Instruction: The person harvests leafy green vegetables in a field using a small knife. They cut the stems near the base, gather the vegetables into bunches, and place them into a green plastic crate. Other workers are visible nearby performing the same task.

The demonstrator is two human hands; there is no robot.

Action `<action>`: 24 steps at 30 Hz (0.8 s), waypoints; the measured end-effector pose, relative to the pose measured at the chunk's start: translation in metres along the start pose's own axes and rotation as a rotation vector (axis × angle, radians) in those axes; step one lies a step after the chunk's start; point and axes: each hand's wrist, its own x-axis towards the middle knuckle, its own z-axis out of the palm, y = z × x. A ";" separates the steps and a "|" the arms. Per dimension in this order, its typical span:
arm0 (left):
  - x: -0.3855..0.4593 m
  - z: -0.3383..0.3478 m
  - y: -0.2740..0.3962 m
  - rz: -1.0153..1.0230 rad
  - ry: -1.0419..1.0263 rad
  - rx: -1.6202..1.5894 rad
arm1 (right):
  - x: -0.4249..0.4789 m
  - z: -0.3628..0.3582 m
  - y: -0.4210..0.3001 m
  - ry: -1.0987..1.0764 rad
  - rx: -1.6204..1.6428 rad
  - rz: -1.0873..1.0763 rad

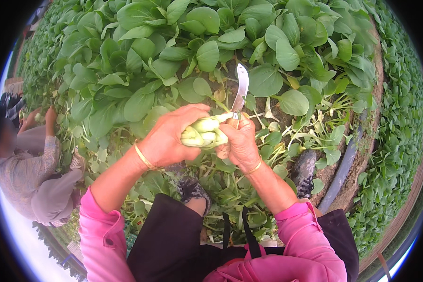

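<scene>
My left hand is closed around a bunch of pale green bok choy stalks, their cut bases turned toward my right hand. In my right hand is the wooden handle of a curved harvesting knife. Its blade points up and away from me, with dark specks near the handle. The right thumb presses on the side of the stalks. Both hands meet above the plant bed, in front of my knees. Leaves of the held bunch are mostly hidden by the left hand.
Dense leafy bok choy grows ahead. Cut leaves and stalks litter the ground at right, beside a grey hose along the bed's edge. My shoes stand among them. To the left a person crouches, hands among the plants.
</scene>
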 end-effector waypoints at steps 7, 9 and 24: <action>0.028 -0.007 -0.007 -0.132 -0.060 0.323 | 0.031 -0.025 0.007 -0.043 -0.096 0.165; 0.048 -0.010 -0.006 -0.015 -0.048 0.675 | 0.056 -0.035 0.006 0.102 -0.297 0.167; 0.094 -0.079 -0.080 -0.321 0.061 1.190 | 0.113 -0.038 0.000 0.181 -0.709 0.041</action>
